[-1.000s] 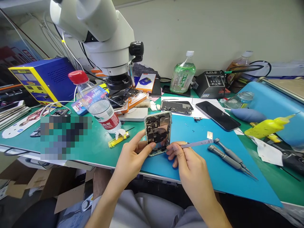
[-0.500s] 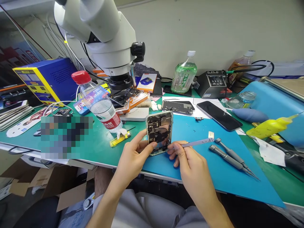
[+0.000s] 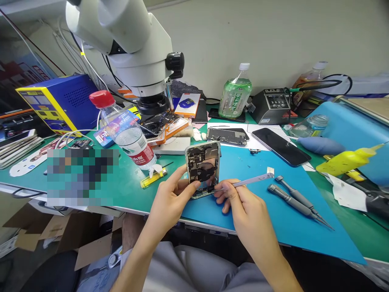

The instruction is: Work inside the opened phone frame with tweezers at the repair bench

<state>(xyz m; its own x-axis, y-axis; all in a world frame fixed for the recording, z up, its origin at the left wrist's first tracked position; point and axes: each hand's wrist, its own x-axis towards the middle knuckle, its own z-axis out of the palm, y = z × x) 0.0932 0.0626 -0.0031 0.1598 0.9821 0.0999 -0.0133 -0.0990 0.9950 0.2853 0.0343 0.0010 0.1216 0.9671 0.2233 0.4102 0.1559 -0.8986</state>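
Little has moved since the earlier frames: the tool's far end has lifted slightly and now points up to the right, while both hands stay at the phone's lower end.

Tabletop (image 3: 127,190) green, cluttered, with a blue mat (image 3: 273,219) laid over its near right part. Microscope (image 3: 127,36) looms at upper left, its lens over a tray of phone parts. Blue and yellow box (image 3: 57,101) sits far left. Water bottle (image 3: 124,132) with a red cap lies tilted left of the phone; green bottle (image 3: 235,93) stands upright by the wall, with the grey station (image 3: 272,106) just right of it. Dark screen (image 3: 281,147) lies flat on the mat's far edge, well apart from the hands. Yellow bottle (image 3: 346,161) lies on its side at far right.

Phone (image 3: 203,168) is opened, insides showing, propped tilted with its lower end on the mat near the tabletop's front edge. Left hand (image 3: 170,200) is closed around its lower left corner, thumb on the face, fingers behind. Right hand (image 3: 243,207) pinches a thin flat tool (image 3: 249,180) between thumb and fingers; the tip meets the phone's lower right part. Two grey screwdrivers (image 3: 296,200) lie on the mat right of the hand, not touching it. Yellow lighter (image 3: 152,177) lies left of the phone.
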